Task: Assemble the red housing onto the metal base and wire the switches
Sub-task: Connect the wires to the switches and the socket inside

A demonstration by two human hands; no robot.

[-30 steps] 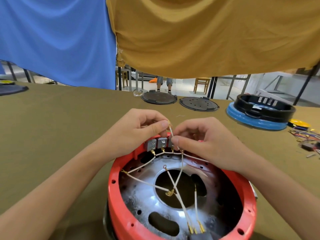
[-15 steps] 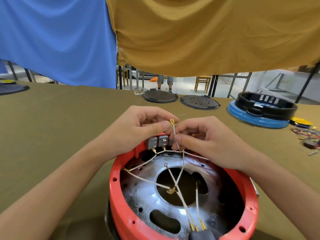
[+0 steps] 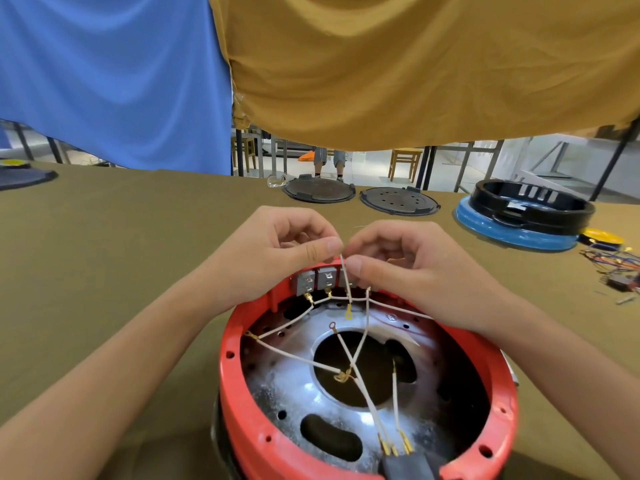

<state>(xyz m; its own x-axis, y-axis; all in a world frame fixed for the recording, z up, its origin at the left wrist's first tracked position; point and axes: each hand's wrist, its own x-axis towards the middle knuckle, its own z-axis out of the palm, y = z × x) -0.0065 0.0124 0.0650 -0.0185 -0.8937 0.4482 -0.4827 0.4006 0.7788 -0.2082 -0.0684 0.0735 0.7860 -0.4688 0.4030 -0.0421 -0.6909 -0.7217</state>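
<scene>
The red housing (image 3: pixel 239 386) sat on the olive surface (image 3: pixel 104 271) just below both hands, its far rim under the fingertips. A thin white wire (image 3: pixel 346 284) rose between the two thumbs: the left hand (image 3: pixel 273 251) and right hand (image 3: pixel 412 268) each pinched it, fingers curled tight together. Its yellow ring terminal (image 3: pixel 348 312) hung below the fingers, beside the grey switches (image 3: pixel 317 282) (two plainly visible, a third partly hidden). Inside the housing lay the shiny metal base (image 3: pixel 294 386), crossed by more white wires.
</scene>
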